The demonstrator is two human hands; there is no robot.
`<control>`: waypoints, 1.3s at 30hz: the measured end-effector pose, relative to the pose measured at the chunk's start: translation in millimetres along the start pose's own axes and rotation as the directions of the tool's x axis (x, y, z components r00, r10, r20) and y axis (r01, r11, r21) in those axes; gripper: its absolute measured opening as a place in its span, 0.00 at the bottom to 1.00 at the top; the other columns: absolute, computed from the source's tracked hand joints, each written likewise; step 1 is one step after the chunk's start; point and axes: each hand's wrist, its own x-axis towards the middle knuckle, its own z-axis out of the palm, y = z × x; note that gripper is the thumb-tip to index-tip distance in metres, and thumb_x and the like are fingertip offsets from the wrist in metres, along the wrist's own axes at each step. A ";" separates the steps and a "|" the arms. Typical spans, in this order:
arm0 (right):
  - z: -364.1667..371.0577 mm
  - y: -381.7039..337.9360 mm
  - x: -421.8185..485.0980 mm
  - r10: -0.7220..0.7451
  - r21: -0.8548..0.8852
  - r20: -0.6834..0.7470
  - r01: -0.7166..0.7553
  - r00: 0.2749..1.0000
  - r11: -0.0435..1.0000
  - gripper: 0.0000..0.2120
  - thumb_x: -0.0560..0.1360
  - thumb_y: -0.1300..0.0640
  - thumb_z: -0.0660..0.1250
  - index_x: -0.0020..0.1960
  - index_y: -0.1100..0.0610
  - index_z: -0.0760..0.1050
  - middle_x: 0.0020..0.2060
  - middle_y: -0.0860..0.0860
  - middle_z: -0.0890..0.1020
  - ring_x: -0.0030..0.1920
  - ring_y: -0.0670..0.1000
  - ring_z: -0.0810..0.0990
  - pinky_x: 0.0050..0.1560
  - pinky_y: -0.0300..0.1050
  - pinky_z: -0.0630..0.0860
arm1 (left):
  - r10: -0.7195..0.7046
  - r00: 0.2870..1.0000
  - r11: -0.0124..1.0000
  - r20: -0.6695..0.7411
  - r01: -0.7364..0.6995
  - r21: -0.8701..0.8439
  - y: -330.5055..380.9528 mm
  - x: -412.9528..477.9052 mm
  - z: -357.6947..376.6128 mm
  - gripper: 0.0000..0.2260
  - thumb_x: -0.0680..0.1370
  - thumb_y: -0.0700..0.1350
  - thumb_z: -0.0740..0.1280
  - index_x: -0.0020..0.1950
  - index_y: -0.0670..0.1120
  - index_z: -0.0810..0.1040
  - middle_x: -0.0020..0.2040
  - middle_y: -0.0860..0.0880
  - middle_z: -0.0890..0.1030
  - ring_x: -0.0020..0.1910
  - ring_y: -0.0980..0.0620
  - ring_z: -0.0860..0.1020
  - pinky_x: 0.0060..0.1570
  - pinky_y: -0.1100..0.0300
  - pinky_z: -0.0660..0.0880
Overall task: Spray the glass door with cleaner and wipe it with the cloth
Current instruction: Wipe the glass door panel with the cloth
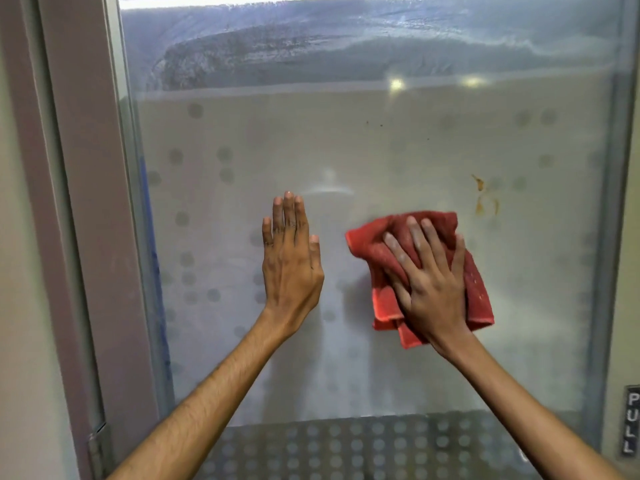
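The glass door (363,140) fills the view, frosted across its middle with faint dots and clear at the top, where wet smears show. My right hand (429,285) presses a crumpled red cloth (479,292) flat against the glass, right of centre. My left hand (291,261) lies flat on the glass with its fingers together and pointing up, holding nothing. An orange-brown stain (483,199) sits on the glass just above and right of the cloth. No spray bottle is in view.
A metal door frame (128,168) and a mauve jamb (86,202) run down the left side. A small black "PULL" plate (632,424) is on the right frame, low down. The door's bottom band (346,448) is clear glass with dots.
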 end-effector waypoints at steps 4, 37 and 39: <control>-7.2 37.0 10.4 0.168 -0.045 0.013 -0.167 0.986 0.985 0.27 0.79 0.48 0.58 0.77 0.48 0.64 0.78 0.56 0.63 0.79 0.58 0.57 0.74 0.71 0.49 | 0.019 1.000 1.000 -0.006 -0.019 0.013 18.7 6.3 8.1 0.26 0.83 0.43 0.52 0.80 0.38 0.50 0.81 0.42 0.49 0.80 0.47 0.45 0.78 0.51 0.39; -19.0 103.9 119.3 0.456 0.078 -0.102 -0.450 0.884 0.890 0.26 0.82 0.44 0.51 0.79 0.48 0.60 0.79 0.57 0.60 0.79 0.60 0.56 0.75 0.71 0.48 | 0.004 0.997 1.000 -0.077 -0.003 0.018 99.0 26.3 47.9 0.26 0.83 0.42 0.53 0.80 0.39 0.49 0.81 0.42 0.49 0.80 0.49 0.43 0.78 0.51 0.40; -15.7 88.6 105.2 0.277 0.074 -0.090 -0.271 0.957 0.960 0.25 0.82 0.46 0.55 0.78 0.48 0.62 0.78 0.57 0.61 0.79 0.60 0.57 0.75 0.69 0.49 | 0.004 0.996 1.000 -0.085 -0.002 0.026 99.8 25.3 49.5 0.26 0.83 0.42 0.53 0.80 0.39 0.50 0.81 0.42 0.50 0.80 0.49 0.43 0.78 0.52 0.39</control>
